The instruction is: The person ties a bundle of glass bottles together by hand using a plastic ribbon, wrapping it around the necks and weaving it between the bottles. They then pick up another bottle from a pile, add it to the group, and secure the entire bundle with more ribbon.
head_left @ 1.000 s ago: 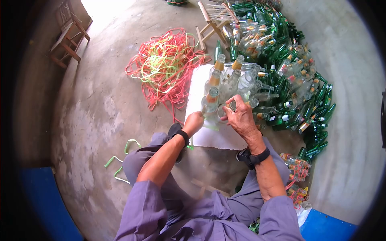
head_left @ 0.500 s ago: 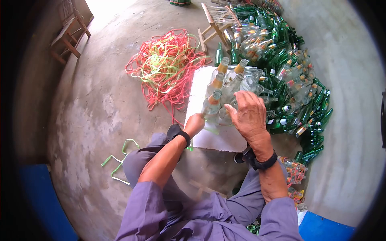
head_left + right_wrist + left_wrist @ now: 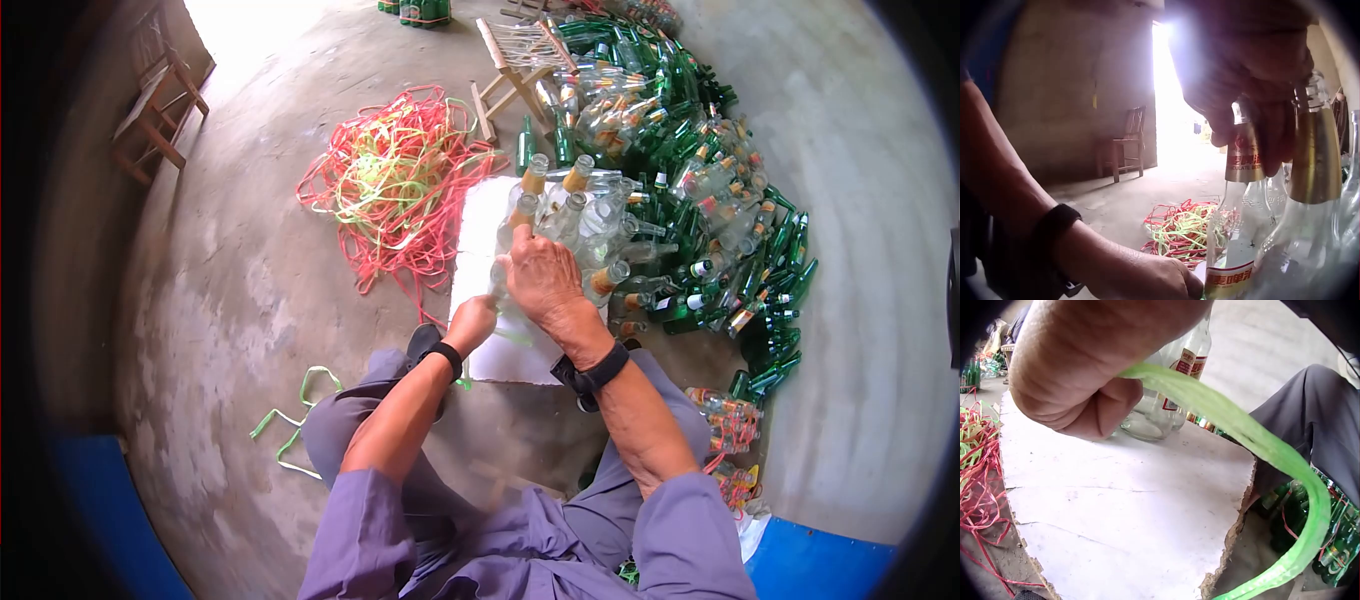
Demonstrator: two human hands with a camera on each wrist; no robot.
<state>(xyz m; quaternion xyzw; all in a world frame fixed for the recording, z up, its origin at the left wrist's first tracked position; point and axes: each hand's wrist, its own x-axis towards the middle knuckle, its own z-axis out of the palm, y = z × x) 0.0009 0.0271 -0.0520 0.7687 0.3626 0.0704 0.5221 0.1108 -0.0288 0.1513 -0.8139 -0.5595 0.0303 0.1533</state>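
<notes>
My left hand (image 3: 472,325) is closed at the front left of a cluster of clear glass bottles, low over a white board (image 3: 1116,512). A flat green plastic strap (image 3: 1272,447) runs out of this fist and bends down past the board's edge. My right hand (image 3: 545,280) is over the front of the cluster, its fingers around the neck of a bottle (image 3: 1230,278) with a gold neck label. Close to that hand stands another gold-necked bottle (image 3: 1315,156). Several more clear bottles (image 3: 575,180) stand upright behind, and the hand hides part of the front ones.
A heap of green and clear bottles (image 3: 740,220) lies along the right wall. Left of the board spreads a tangle of red and green straps (image 3: 390,180). A folding stool (image 3: 522,62) stands behind, a wooden chair (image 3: 160,110) at far left. Strapped bottles (image 3: 733,425) sit at right.
My right hand has moved left from the cluster's right side to a front bottle's neck. A gold-necked bottle at front right has come into sight. The left hand stays low beside the bottles.
</notes>
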